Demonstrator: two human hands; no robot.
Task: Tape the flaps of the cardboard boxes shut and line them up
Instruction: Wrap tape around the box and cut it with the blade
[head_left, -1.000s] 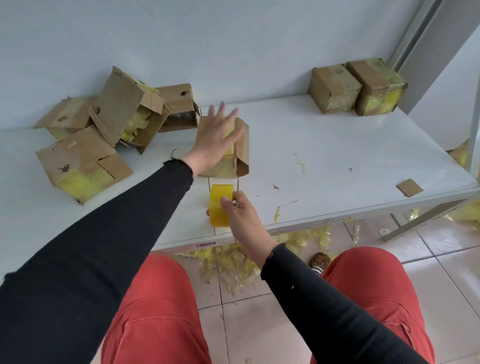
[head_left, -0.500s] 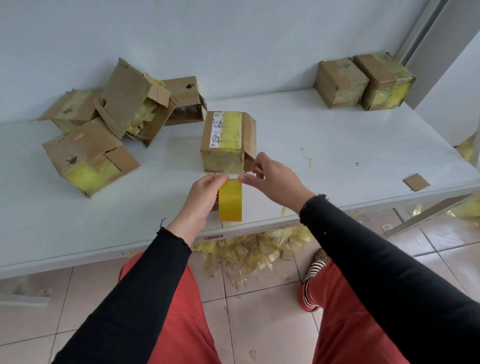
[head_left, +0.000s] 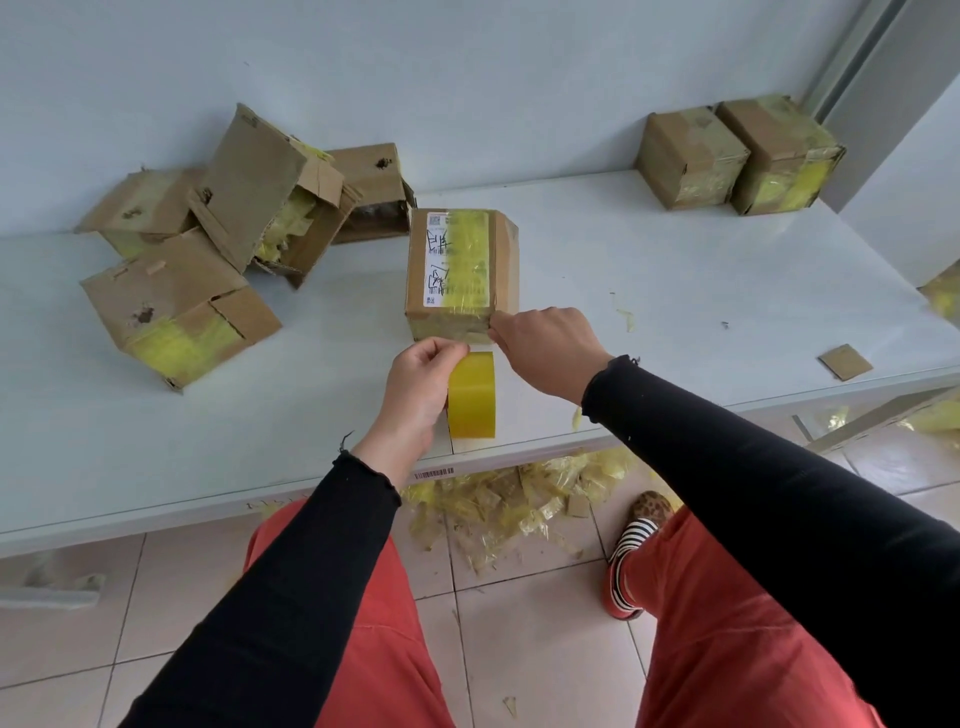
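A cardboard box (head_left: 460, 265) with a white label and yellow tape across its top stands in the middle of the white table (head_left: 675, 291). Just in front of it a yellow tape roll (head_left: 471, 397) stands on edge. My left hand (head_left: 421, 382) grips the roll from its left side, fingers curled over the top. My right hand (head_left: 545, 345) pinches the tape's free end at the box's near bottom edge. Two taped boxes (head_left: 737, 156) stand side by side at the back right.
Several open, untaped boxes (head_left: 223, 228) lie in a heap at the back left. A small cardboard scrap (head_left: 844, 361) lies near the table's right front edge. Crumpled yellow tape scraps (head_left: 519, 499) litter the floor under the table. A wall runs behind the table.
My left hand left the box top and came down to the roll. My right hand let go of the roll and now pinches the tape end at the box's near edge.
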